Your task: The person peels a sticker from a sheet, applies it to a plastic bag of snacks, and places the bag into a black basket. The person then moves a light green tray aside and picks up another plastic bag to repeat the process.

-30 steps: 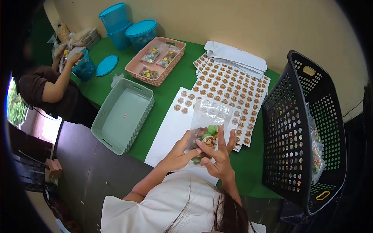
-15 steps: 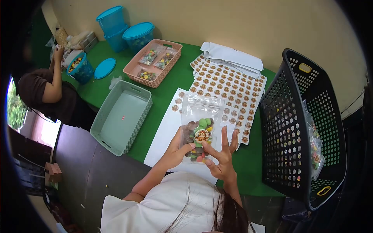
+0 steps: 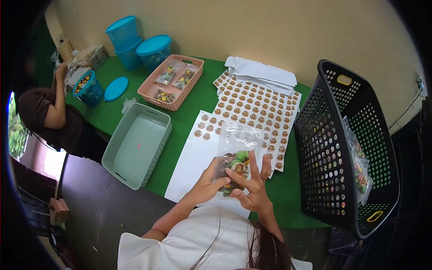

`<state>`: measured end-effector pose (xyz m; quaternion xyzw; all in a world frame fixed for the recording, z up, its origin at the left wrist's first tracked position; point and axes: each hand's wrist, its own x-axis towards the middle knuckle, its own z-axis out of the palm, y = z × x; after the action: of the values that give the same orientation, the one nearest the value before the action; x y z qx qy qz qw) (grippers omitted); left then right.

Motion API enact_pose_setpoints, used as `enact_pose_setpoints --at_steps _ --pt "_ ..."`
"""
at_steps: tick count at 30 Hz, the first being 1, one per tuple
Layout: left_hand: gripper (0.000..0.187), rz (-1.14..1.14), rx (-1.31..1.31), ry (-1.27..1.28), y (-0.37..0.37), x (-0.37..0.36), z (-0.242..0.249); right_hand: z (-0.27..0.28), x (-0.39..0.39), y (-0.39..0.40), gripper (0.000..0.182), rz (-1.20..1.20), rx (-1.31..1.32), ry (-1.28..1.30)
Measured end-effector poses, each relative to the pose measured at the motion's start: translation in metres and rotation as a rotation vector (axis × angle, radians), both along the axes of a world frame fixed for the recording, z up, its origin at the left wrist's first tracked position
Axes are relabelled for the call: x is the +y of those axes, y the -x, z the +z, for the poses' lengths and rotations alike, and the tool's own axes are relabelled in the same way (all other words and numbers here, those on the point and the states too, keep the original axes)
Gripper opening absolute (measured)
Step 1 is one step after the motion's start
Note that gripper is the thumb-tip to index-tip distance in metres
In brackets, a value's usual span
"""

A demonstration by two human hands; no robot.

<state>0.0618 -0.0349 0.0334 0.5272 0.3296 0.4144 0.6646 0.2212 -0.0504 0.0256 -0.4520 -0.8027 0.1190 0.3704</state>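
A clear zip pouch of colourful candies, green, brown and yellow, is in front of my chest above the table. My left hand grips it by its left side, the thumb across the lower front. A round brown sticker sits on the pouch's front. My right hand has its fingers spread, with the index fingertip at the sticker's left edge. Behind the pouch lie sheets of round stickers, partly hidden by it. A sheet with a large bare white part lies under my hands.
A black basket holding filled pouches stands at right. Left of the sheets are a green tray and a pink tray with candy pouches. Blue tubs stand behind. A person in a brown shirt works at far left.
My right index finger has moved up and left across the sticker, and the thumb has shifted left. The pouch sits slightly lower and further right in view. The camera view has shifted a little.
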Motion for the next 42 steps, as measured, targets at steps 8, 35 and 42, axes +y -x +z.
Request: enact_pose_setpoints --at_steps 8,35,42 --pt "0.048 0.091 -0.095 0.066 0.006 -0.006 0.003 0.008 -0.004 -0.008 0.032 -0.052 0.019 0.016" --pt "0.046 -0.070 -0.025 -0.071 0.011 -0.005 -0.010 0.008 0.032 -0.008 0.060 -0.141 0.746 0.137" --pt "0.046 -0.180 0.064 -0.052 0.013 -0.005 -0.006 0.005 0.028 -0.002 0.031 0.023 1.154 0.475"
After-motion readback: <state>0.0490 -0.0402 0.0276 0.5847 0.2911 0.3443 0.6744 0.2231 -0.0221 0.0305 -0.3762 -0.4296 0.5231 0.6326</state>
